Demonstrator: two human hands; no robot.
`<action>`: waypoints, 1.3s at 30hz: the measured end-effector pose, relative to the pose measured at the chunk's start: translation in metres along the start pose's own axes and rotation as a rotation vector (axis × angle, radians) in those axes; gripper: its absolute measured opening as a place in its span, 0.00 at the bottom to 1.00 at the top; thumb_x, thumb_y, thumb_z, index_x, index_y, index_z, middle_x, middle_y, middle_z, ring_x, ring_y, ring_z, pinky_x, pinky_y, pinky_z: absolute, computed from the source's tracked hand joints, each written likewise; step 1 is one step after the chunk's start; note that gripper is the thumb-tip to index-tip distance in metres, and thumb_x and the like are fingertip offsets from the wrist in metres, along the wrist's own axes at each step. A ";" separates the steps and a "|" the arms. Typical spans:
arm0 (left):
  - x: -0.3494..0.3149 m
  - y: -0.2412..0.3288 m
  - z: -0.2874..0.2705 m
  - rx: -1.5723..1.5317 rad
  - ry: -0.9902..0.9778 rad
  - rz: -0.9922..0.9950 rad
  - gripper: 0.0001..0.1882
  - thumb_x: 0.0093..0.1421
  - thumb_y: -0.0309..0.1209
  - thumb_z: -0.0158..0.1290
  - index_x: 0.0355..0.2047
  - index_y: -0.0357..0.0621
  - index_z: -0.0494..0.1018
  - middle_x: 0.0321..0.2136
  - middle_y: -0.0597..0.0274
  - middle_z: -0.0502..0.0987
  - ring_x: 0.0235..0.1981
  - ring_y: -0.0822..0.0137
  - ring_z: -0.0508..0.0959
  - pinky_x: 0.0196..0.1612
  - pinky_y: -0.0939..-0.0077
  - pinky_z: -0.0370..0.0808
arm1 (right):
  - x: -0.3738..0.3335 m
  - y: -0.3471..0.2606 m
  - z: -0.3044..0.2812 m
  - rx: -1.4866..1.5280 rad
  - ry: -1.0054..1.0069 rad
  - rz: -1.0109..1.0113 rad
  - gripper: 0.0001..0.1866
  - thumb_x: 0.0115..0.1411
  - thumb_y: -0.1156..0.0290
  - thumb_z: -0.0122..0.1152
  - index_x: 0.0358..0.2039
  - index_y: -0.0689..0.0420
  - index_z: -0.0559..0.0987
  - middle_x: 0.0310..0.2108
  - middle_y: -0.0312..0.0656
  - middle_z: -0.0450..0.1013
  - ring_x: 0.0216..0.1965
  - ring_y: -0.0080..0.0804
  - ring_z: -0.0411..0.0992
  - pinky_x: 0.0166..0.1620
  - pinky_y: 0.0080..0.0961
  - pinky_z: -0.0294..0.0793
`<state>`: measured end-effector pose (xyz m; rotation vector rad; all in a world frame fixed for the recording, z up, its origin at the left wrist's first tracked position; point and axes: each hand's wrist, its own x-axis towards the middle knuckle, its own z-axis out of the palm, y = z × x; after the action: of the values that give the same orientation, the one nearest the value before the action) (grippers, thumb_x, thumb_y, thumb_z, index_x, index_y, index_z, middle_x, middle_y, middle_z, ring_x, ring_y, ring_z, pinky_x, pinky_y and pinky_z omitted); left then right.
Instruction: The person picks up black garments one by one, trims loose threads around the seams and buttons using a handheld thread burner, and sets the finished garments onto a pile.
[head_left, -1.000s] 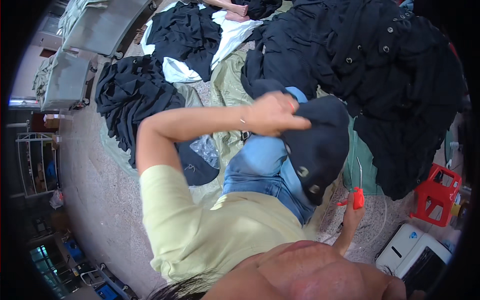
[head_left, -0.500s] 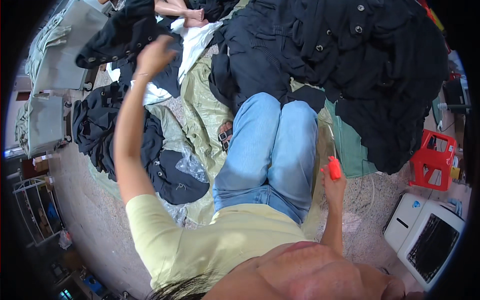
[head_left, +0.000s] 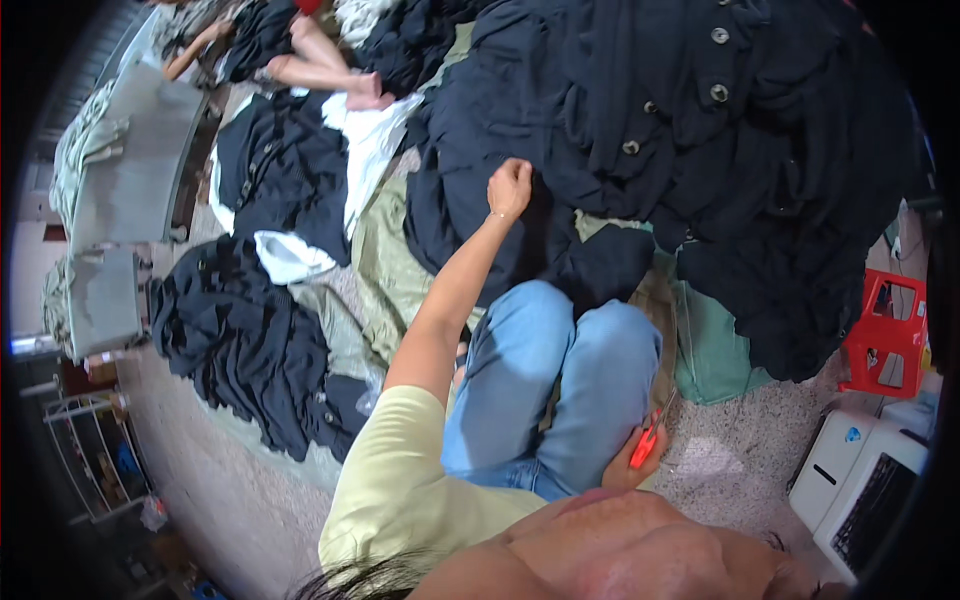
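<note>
My left hand (head_left: 510, 188) reaches forward, its fingers closed on a black garment (head_left: 465, 205) at the near edge of a large heap. The heap's upper part shows a black button-front jacket (head_left: 690, 110) with round metal buttons. Beside my right knee, my right hand (head_left: 652, 458) is closed around small red-handled snips (head_left: 645, 447). A thin metal tip sticks up from them. Part of the right hand is hidden behind my leg and chin.
To the left lie a black garment (head_left: 285, 160) on white cloth and a black heap (head_left: 235, 330). Grey carts (head_left: 140, 150) stand beyond. At right are a red stool (head_left: 888, 335) and a white appliance (head_left: 835, 465). Another person's bare legs (head_left: 330, 78) rest at the far left.
My left hand has let go of a black button-front garment at the far left and swung right to the large heap. My right hand has come down and in beside my knee, still holding the snips.
</note>
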<state>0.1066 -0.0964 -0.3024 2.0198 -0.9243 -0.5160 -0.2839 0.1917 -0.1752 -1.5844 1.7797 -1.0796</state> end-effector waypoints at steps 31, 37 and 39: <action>-0.068 0.022 -0.101 0.835 -0.766 0.569 0.20 0.49 0.38 0.61 0.42 0.45 0.76 0.41 0.50 0.78 0.49 0.47 0.77 0.54 0.58 0.73 | 0.015 -0.013 0.006 0.000 -0.105 -0.084 0.18 0.64 0.76 0.57 0.54 0.64 0.73 0.45 0.55 0.72 0.48 0.56 0.72 0.53 0.43 0.70; -0.008 0.111 -0.024 0.279 0.278 0.511 0.46 0.47 0.48 0.70 0.62 0.44 0.62 0.63 0.42 0.64 0.61 0.43 0.68 0.64 0.45 0.63 | 0.019 -0.020 0.009 0.007 -0.088 -0.055 0.17 0.65 0.77 0.57 0.54 0.65 0.73 0.45 0.56 0.73 0.48 0.55 0.73 0.53 0.41 0.71; 0.002 0.145 -0.018 0.346 0.212 0.412 0.45 0.47 0.43 0.69 0.62 0.43 0.62 0.58 0.42 0.69 0.59 0.41 0.70 0.64 0.46 0.62 | 0.019 -0.018 0.009 0.004 -0.097 -0.077 0.17 0.65 0.77 0.57 0.54 0.65 0.73 0.45 0.56 0.73 0.48 0.54 0.73 0.53 0.40 0.71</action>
<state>0.0586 -0.1437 -0.1731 2.0517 -1.3201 0.0897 -0.2695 0.1713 -0.1628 -1.6865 1.6640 -1.0220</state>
